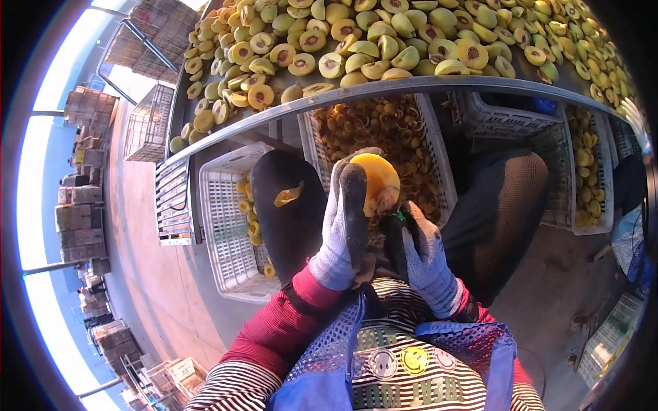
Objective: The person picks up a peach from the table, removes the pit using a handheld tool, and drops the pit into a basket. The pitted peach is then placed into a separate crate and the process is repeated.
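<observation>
My left hand (345, 219), in a grey glove with dark fingers, is closed around a yellow peach half (379, 179) above my lap. The peach's cut side, with a brownish hollow, faces my right hand. My right hand (426, 257), gloved alike, is closed just below and right of the fruit. A small tool with a green part (400, 215) shows at its fingertips; most of it is hidden by the fingers. Below my hands, a white crate (445, 168) between my knees holds many brownish scraps.
A metal-edged table (411, 83) ahead carries many halved peaches (473, 53). A white crate (229, 260) with yellow pieces stands left of my knee. Another crate (603, 222) stands at right, near a co-worker's gloved hand (636, 123). Stacked crates (81, 216) line the far left.
</observation>
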`<act>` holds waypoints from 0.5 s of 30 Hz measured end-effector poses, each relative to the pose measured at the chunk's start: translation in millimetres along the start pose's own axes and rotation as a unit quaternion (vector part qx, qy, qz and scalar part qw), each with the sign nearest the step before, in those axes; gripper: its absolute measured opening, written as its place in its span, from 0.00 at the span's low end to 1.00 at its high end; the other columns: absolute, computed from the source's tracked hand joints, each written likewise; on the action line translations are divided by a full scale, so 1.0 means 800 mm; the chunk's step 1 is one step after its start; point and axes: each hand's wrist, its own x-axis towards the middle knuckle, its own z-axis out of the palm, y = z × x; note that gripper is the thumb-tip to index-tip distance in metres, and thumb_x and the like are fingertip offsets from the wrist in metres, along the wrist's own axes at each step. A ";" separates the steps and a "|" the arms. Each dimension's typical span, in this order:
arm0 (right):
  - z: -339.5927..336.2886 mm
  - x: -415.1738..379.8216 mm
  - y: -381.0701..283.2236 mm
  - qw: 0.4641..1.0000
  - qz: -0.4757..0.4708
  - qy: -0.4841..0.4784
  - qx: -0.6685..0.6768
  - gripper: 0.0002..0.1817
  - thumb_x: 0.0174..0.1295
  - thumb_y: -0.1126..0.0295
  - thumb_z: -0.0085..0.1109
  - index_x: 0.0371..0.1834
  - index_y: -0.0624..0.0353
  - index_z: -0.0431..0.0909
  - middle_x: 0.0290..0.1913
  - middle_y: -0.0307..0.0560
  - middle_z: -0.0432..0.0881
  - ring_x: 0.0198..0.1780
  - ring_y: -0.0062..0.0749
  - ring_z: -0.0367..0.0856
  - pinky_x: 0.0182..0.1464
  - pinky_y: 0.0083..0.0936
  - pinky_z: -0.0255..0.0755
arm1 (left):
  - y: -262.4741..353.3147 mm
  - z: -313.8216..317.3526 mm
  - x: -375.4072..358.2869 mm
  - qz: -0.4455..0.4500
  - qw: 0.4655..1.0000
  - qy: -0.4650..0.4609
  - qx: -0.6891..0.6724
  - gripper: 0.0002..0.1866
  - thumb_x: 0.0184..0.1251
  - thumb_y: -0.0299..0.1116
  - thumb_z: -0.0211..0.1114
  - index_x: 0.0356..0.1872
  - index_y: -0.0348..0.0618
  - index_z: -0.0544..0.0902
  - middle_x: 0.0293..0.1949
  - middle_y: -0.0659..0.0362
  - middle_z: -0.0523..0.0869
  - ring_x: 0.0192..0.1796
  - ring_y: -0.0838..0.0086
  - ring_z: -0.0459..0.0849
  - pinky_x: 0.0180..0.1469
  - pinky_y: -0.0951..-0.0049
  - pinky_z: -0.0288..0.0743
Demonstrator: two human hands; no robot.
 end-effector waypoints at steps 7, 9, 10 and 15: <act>0.008 -0.015 0.016 0.996 -0.080 0.003 -0.028 0.21 0.67 0.71 0.50 0.60 0.70 0.67 0.43 0.60 0.80 0.40 0.43 0.82 0.42 0.30 0.73 | 0.014 0.012 -0.001 -0.025 0.999 -0.027 -0.014 0.22 0.75 0.50 0.48 0.55 0.43 0.72 0.46 0.59 0.76 0.47 0.77 0.76 0.50 0.77 0.72; -0.002 -0.017 0.009 0.994 0.041 -0.097 0.008 0.20 0.68 0.71 0.50 0.61 0.68 0.67 0.45 0.58 0.79 0.44 0.39 0.80 0.46 0.26 0.72 | 0.016 0.010 0.002 -0.034 0.999 -0.033 0.002 0.21 0.75 0.49 0.48 0.55 0.43 0.73 0.45 0.60 0.76 0.46 0.77 0.76 0.49 0.77 0.72; -0.004 -0.018 0.010 0.994 0.041 -0.097 0.009 0.20 0.68 0.71 0.50 0.61 0.68 0.67 0.45 0.58 0.79 0.44 0.39 0.80 0.46 0.26 0.72 | 0.017 0.009 0.004 -0.021 0.998 -0.059 0.014 0.21 0.75 0.48 0.49 0.55 0.43 0.73 0.45 0.60 0.76 0.47 0.78 0.75 0.49 0.78 0.72; -0.027 -0.008 0.016 0.946 -0.213 -0.163 -0.180 0.26 0.57 0.79 0.58 0.61 0.65 0.68 0.45 0.55 0.76 0.42 0.39 0.78 0.44 0.25 0.73 | 0.004 -0.009 0.018 -0.058 0.986 -0.139 0.071 0.22 0.75 0.47 0.49 0.55 0.38 0.74 0.47 0.58 0.77 0.50 0.75 0.74 0.56 0.76 0.67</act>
